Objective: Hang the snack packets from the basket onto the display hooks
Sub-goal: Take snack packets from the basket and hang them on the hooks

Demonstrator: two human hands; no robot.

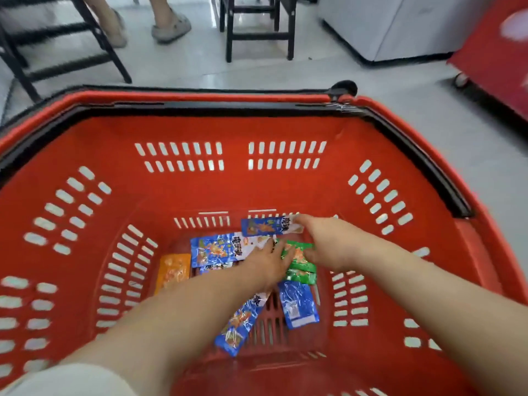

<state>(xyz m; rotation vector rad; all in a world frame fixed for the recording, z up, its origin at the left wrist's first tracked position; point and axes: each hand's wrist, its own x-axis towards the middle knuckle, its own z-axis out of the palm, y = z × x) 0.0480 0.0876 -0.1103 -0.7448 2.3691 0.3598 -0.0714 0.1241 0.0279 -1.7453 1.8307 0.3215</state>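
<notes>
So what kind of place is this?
Most likely a small shop or convenience store: a red shopping basket holds sealed snack packets, and a white freezer-like cabinet and a red wheeled stand sit beyond it.

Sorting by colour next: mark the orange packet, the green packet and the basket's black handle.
orange packet (173,271), head view, middle of its face.
green packet (301,268), head view, its centre, between the two hands.
black handle (228,109), head view, far bar lying along the basket's rim.
</notes>
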